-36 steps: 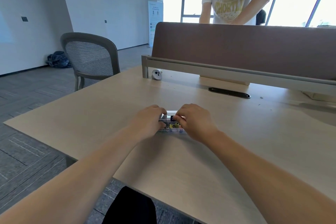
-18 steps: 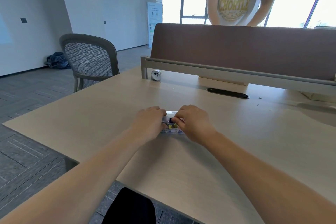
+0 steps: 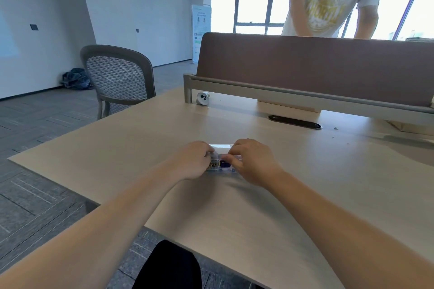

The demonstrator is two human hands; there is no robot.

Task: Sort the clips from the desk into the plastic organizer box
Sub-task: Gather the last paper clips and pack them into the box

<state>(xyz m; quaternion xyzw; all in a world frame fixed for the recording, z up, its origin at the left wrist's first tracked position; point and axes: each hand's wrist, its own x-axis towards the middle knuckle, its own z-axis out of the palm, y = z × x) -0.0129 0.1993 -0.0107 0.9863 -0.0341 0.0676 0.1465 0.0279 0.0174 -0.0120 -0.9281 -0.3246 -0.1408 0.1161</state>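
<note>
Organizer box (image 3: 223, 168) is sitting on the pale surface (image 3: 141, 148) with both hands clamping it. The left hand (image 3: 195, 159) is curling its fingers round the box's left end, and the right hand (image 3: 253, 162) is curling over its right end. Yellowish clips (image 3: 213, 165) and a dark blue clip (image 3: 225, 164) are showing through the clear plastic between the hands. Beyond the box, a dark cable slot (image 3: 294, 122) and a small white device (image 3: 203, 98) are lying near a brown divider panel (image 3: 317, 65), and a person in a white T-shirt (image 3: 328, 0) is standing behind that panel. Well left of the box, a mesh chair (image 3: 119, 80) is standing.
</note>
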